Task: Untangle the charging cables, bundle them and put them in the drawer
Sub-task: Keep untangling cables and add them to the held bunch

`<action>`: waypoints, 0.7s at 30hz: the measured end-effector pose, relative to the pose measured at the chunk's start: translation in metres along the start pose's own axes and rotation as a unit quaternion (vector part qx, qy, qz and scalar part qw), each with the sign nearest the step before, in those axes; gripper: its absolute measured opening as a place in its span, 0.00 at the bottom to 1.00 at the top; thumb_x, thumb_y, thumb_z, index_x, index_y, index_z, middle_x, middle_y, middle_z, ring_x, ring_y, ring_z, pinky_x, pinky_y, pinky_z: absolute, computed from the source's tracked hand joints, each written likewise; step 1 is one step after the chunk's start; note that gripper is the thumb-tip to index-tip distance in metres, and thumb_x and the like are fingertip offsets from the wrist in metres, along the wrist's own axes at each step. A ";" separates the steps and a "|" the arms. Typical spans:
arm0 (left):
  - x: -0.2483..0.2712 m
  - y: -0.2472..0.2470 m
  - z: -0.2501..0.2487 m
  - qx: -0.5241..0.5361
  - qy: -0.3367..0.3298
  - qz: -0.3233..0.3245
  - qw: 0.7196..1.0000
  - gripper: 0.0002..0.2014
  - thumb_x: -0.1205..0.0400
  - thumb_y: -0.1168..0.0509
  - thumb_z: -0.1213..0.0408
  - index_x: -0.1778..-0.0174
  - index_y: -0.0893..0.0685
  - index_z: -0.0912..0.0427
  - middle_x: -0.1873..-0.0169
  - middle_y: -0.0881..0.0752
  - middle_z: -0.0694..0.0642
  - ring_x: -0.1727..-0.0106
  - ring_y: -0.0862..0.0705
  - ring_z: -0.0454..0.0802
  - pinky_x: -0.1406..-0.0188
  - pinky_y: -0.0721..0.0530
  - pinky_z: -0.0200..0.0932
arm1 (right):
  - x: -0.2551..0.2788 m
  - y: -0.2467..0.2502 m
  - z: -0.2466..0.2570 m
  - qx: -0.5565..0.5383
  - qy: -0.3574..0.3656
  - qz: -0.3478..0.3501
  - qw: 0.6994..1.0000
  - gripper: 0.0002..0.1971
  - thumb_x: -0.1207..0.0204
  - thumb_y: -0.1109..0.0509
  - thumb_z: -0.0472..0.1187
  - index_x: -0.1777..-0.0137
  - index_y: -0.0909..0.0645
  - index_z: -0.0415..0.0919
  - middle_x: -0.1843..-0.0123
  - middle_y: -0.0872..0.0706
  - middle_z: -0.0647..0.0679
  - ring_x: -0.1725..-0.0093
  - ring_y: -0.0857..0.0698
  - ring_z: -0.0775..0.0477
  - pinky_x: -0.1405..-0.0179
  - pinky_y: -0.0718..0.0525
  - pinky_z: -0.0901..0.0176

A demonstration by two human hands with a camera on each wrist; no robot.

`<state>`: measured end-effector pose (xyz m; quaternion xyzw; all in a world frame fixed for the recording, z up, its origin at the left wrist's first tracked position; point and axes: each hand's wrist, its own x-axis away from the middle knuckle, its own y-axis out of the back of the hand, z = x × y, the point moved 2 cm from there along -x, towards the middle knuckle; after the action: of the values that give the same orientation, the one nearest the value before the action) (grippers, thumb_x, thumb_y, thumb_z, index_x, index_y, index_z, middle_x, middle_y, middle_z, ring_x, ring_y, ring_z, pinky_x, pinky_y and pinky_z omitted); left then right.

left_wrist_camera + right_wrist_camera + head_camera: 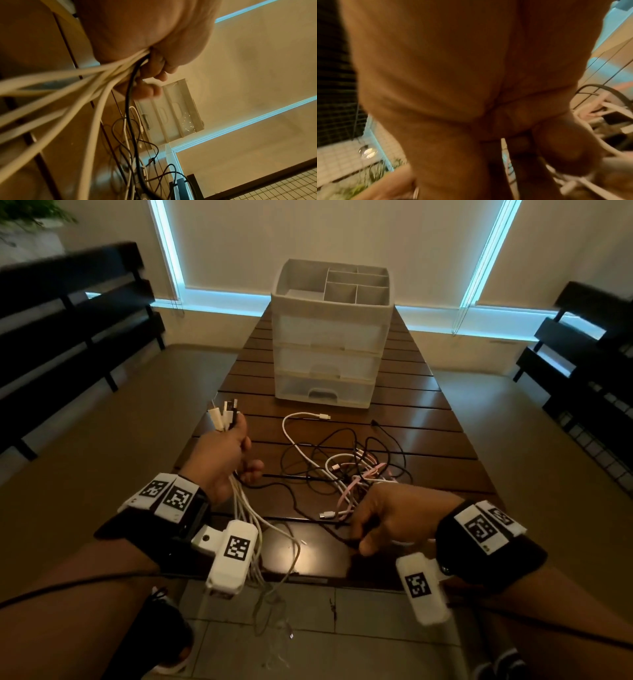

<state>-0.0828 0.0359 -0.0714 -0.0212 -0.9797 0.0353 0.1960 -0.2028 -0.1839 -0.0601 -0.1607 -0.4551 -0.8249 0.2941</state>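
My left hand grips a bunch of cables, mostly white with one black, their plugs sticking up out of the fist. The cords trail down past my wrist and over the table's near edge; in the left wrist view the same cords fan out from my curled fingers. A tangle of black, white and pink cables lies on the table. My right hand is at the tangle's near side, its fingers curled round a black cable. The right wrist view is blurred, mostly palm.
A translucent three-drawer organiser with a divided top tray stands at mid-table, all drawers closed. Dark benches flank the table on both sides. A white cable end lies in front of the drawers.
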 end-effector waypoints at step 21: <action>0.027 -0.026 0.036 -0.394 -0.044 0.217 0.892 0.19 0.14 0.39 0.57 0.71 0.27 0.59 0.82 0.23 0.54 0.71 0.09 0.56 0.75 0.26 0.39 | 0.006 0.057 -0.059 -0.047 -0.142 -0.426 0.892 0.05 0.20 0.31 0.40 0.57 0.18 0.48 0.59 0.15 0.52 0.62 0.16 0.56 0.65 0.21 0.66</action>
<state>-0.1224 0.0089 -0.0920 -0.3067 -0.8920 -0.3112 0.1157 -0.1710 -0.2591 -0.0507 -0.0803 -0.4772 -0.8601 -0.1616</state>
